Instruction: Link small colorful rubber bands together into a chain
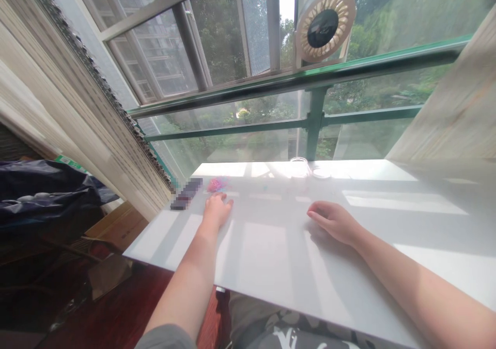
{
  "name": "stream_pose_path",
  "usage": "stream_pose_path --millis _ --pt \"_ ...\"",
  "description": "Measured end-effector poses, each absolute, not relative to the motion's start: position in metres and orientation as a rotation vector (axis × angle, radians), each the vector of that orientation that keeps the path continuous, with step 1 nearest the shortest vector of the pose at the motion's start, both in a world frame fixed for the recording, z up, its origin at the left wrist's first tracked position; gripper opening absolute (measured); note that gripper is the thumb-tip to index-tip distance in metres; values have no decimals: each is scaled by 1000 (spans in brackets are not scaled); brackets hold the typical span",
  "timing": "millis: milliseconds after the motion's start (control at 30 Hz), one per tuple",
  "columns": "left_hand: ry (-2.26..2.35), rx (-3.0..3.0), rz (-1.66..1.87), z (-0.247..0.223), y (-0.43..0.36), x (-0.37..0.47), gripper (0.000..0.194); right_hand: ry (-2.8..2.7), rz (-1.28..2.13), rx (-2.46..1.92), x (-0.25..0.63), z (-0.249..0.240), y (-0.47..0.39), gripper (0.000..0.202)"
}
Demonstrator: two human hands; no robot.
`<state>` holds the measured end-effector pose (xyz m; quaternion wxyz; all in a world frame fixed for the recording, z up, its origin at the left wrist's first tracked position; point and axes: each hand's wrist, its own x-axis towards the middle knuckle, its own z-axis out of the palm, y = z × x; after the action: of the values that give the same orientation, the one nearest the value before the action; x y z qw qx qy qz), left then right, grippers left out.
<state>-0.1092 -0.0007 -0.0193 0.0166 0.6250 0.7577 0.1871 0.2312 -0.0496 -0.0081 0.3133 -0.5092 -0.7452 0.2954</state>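
On a sunlit white table (251, 256) by a window, a person's hands rest well apart. The left hand (217, 209), fingers loosely open, is just nearer than a small pink bundle (214, 185) at far left, beside a pixelated dark object (186, 194); the right hand (334, 221) curls loosely, its closure unclear.

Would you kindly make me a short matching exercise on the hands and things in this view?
Column one:
1. left hand
2. right hand
3. round fan
4. cardboard box

Column two:
A. above the green railing in the picture
B. curled, well apart from the pink bundle
C. to the left of the white table
D. close to the pink bundle

Right pairs: 1-D, 2-B, 3-A, 4-C.
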Motion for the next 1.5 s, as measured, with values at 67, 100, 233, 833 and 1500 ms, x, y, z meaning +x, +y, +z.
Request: stream_pose_path --millis 67,100,233,833,1500 --pt "2366 1947 575 -21 2 -109 45 -1967 771 -1349 231 -8 -50 24" --pt "2371 1951 570 -22 3 -108 46 -1968 767 -1352 231 -8 -50 24" --pt "2390 1965 557 -24 5 -107 47 -1977 768 -1358 231 -8 -49 24" --pt "2443 1983 656 -20 13 -111 49 -1996 760 -1375 231 -8 -49 24" --pt "2373 2018 219 21 82 -147 41 -1998 749 -1383 231 -7 -49 23"
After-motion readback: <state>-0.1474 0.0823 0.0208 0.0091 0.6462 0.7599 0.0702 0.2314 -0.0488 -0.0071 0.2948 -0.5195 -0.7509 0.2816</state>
